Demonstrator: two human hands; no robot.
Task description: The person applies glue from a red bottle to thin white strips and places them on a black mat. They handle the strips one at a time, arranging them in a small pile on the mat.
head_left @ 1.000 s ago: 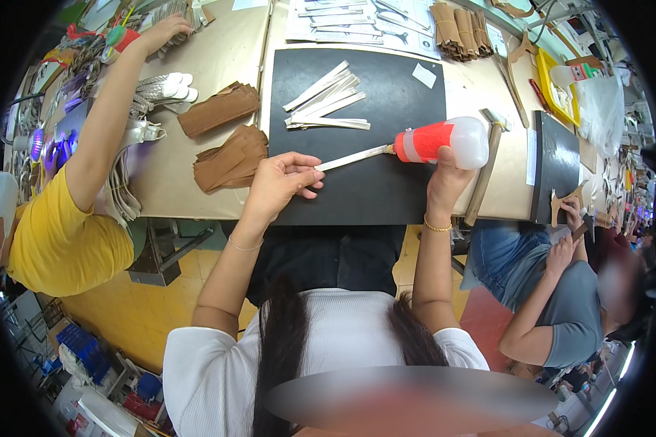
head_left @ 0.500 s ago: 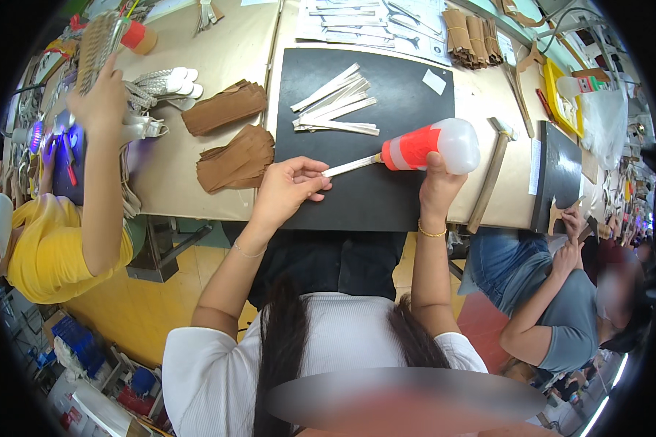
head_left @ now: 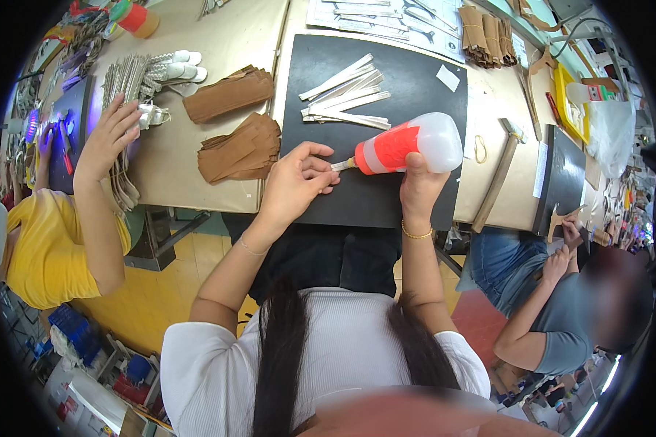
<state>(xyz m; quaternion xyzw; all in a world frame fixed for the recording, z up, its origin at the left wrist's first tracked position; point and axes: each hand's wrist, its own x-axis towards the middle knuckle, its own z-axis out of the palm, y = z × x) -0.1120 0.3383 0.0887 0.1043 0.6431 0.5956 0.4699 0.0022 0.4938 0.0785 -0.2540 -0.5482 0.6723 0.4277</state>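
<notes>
My left hand pinches a narrow pale strip, of which only a short piece shows past the fingertips. The fingers of my right hand wrap around a translucent squeeze bottle with a red band. The bottle lies tilted almost level, its nozzle pointing left and meeting the strip close to my left fingertips. Beneath both hands is a black work mat. Several loose pale strips lie fanned on it beyond my hands.
Brown leather pieces lie in stacks left of the mat. A hammer and a rubber band lie to the right. Farther back are rolled brown bundles and a yellow tray. Co-workers sit on both sides.
The bottle has moved left along the strip, its nozzle now close to my left fingertips. At left, the co-worker's raised bundle of straps has come down to the table.
</notes>
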